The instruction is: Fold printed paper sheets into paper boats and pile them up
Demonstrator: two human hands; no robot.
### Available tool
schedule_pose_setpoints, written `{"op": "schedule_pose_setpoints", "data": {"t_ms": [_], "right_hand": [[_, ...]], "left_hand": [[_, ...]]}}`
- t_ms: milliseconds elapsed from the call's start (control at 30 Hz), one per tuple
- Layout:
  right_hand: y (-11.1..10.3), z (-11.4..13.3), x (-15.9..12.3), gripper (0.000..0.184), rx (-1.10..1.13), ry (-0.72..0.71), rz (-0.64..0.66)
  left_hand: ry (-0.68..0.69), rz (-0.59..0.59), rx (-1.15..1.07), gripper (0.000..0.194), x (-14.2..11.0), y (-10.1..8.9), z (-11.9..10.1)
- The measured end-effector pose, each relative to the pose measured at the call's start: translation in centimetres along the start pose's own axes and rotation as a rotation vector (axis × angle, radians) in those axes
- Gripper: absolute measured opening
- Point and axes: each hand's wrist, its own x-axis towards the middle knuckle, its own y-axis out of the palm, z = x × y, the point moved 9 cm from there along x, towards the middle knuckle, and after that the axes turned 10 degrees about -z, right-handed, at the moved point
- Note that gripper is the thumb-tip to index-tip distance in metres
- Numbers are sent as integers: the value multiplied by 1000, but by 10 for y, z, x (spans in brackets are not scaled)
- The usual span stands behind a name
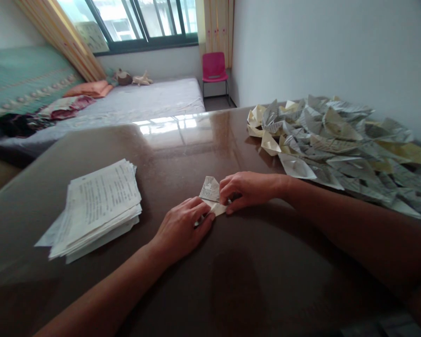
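Note:
A small folded sheet of printed paper [209, 189] lies on the brown tabletop between my two hands. My left hand [185, 220] has its thumb and fingers closed on the paper's lower left edge. From the other side, my right hand [243, 189] pinches the right edge with curled fingers. A pale, blank-looking part of the paper shows between the fingertips, below the printed flap. Parts of both edges are hidden under the fingers.
A stack of printed sheets [98, 206] lies to the left. On the right is a large heap of folded paper boats [323, 135], near my right forearm. Beyond the glossy table [182, 159] stand a bed [168, 93] and a pink chair [214, 68].

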Motion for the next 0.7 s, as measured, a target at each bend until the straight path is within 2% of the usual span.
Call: {"op": "schedule_pose_setpoints", "data": {"t_ms": [67,200,433,700], "right_hand": [[1,-4,2,19,-6,32,-31],[4,-3,5,22,-72,81,-67],[5,-3,2,30,-284,279,-62],[5,-5,4,29,-316,313,-43]], "left_hand": [[-39,15,8,30,1,0,3],[-99,38,102,33,3,2,10],[-124,17,227,31,4,3,16],[-114,15,258,34,8,3,19]]}}
